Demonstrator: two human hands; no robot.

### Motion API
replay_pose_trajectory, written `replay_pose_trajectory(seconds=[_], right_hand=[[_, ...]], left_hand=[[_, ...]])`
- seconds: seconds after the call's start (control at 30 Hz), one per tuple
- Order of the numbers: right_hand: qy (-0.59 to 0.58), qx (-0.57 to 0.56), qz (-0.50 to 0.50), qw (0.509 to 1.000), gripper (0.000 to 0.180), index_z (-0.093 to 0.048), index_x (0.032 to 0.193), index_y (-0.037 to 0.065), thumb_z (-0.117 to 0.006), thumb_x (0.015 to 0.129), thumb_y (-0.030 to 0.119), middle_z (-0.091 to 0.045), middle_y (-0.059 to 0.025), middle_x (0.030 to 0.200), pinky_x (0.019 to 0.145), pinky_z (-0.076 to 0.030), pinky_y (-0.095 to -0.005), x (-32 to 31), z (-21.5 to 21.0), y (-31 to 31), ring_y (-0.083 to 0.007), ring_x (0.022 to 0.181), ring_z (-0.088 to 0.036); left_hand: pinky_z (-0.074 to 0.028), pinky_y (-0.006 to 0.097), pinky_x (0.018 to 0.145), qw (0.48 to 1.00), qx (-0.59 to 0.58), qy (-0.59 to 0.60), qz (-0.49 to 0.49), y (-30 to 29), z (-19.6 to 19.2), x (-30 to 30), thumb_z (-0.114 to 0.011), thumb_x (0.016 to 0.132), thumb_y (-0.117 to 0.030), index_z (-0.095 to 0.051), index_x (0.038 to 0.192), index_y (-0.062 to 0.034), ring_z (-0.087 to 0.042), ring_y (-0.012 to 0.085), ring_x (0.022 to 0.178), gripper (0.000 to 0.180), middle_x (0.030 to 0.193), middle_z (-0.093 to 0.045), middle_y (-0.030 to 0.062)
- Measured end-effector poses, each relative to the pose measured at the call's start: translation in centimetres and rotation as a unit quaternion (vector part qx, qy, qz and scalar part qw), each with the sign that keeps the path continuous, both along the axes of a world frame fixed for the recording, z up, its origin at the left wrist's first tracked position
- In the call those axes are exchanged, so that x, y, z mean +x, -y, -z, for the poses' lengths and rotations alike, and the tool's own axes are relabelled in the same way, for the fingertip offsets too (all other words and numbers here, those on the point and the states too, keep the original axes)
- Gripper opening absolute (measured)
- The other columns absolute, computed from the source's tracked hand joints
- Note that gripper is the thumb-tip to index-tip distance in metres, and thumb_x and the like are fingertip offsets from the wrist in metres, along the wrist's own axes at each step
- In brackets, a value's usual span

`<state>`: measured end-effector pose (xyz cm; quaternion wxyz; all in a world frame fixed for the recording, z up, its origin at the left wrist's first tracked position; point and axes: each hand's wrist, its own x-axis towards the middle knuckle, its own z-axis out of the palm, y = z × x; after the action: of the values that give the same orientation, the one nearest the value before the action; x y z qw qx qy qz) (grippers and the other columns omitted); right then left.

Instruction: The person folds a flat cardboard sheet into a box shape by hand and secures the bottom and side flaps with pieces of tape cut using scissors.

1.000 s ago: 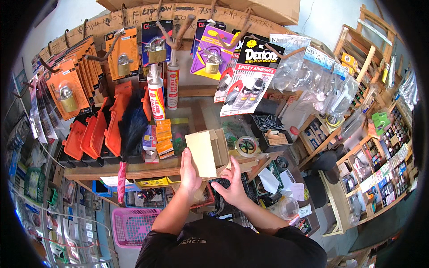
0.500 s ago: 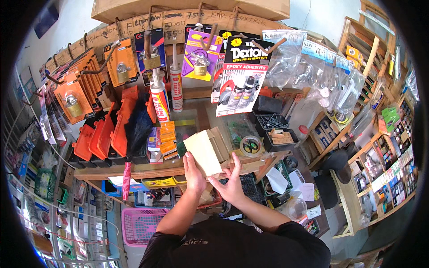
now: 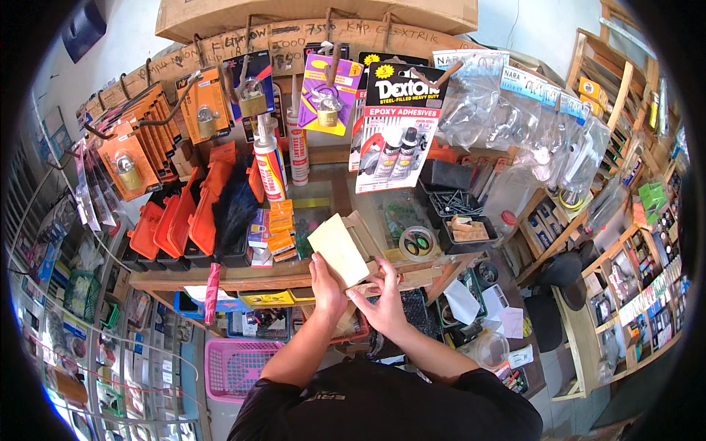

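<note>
Hardware stock crowded the head view: carded padlocks hung above a glass-topped wooden counter, and a pink plastic basket stood below, to the left. Over the last second the right hand had changed most: spread open beside the pale-yellow cardboard box earlier, it now curled its fingers against the lower right corner. The box had also tipped, its upper end leaning farther left. That probably made the hold steadier, with the load shared. The left hand lay along the lower left edge, its thumb hidden, so the box was clamped between both hands. It sat tilted just beyond the palms, over the counter's front edge, its brown side turned right toward a tape roll.
</note>
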<state>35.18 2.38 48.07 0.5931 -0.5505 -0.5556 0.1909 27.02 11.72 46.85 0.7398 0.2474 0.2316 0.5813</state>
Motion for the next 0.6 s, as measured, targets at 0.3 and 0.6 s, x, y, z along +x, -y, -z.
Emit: replay_pose_trajectory(seconds=[0.3,0.6], right_hand=[[-0.25,0.004,-0.095,0.964,0.059,-0.023,0.132,0.002,-0.06,0.086,0.005,-0.04,-0.014,0.128,0.083,-0.048,-0.0287,0.2,0.5,-0.8,-0.0183,0.107,-0.053],[-0.188,0.007,0.018,0.982,0.047,-0.032,0.13,0.005,-0.055,0.089,0.009,-0.042,-0.0141,0.125,0.086,-0.043,-0.0281,4.2,0.2,-1.0,-0.0167,0.101,-0.053]], left_hand=[[-0.039,0.032,0.088,0.94,0.186,-0.252,-0.134,-0.6,-1.5,-0.3,-0.048,0.095,-0.027,-0.047,0.105,-0.001,-0.049,0.0174,0.097,0.027,0.104,-0.051,0.0109],[-0.044,0.041,0.086,0.614,0.529,-0.533,-0.243,-2.9,-8.5,-2.9,-0.07,0.077,-0.014,-0.056,0.103,-0.0008,-0.054,0.0345,0.1,0.032,0.11,-0.054,0.0184]])
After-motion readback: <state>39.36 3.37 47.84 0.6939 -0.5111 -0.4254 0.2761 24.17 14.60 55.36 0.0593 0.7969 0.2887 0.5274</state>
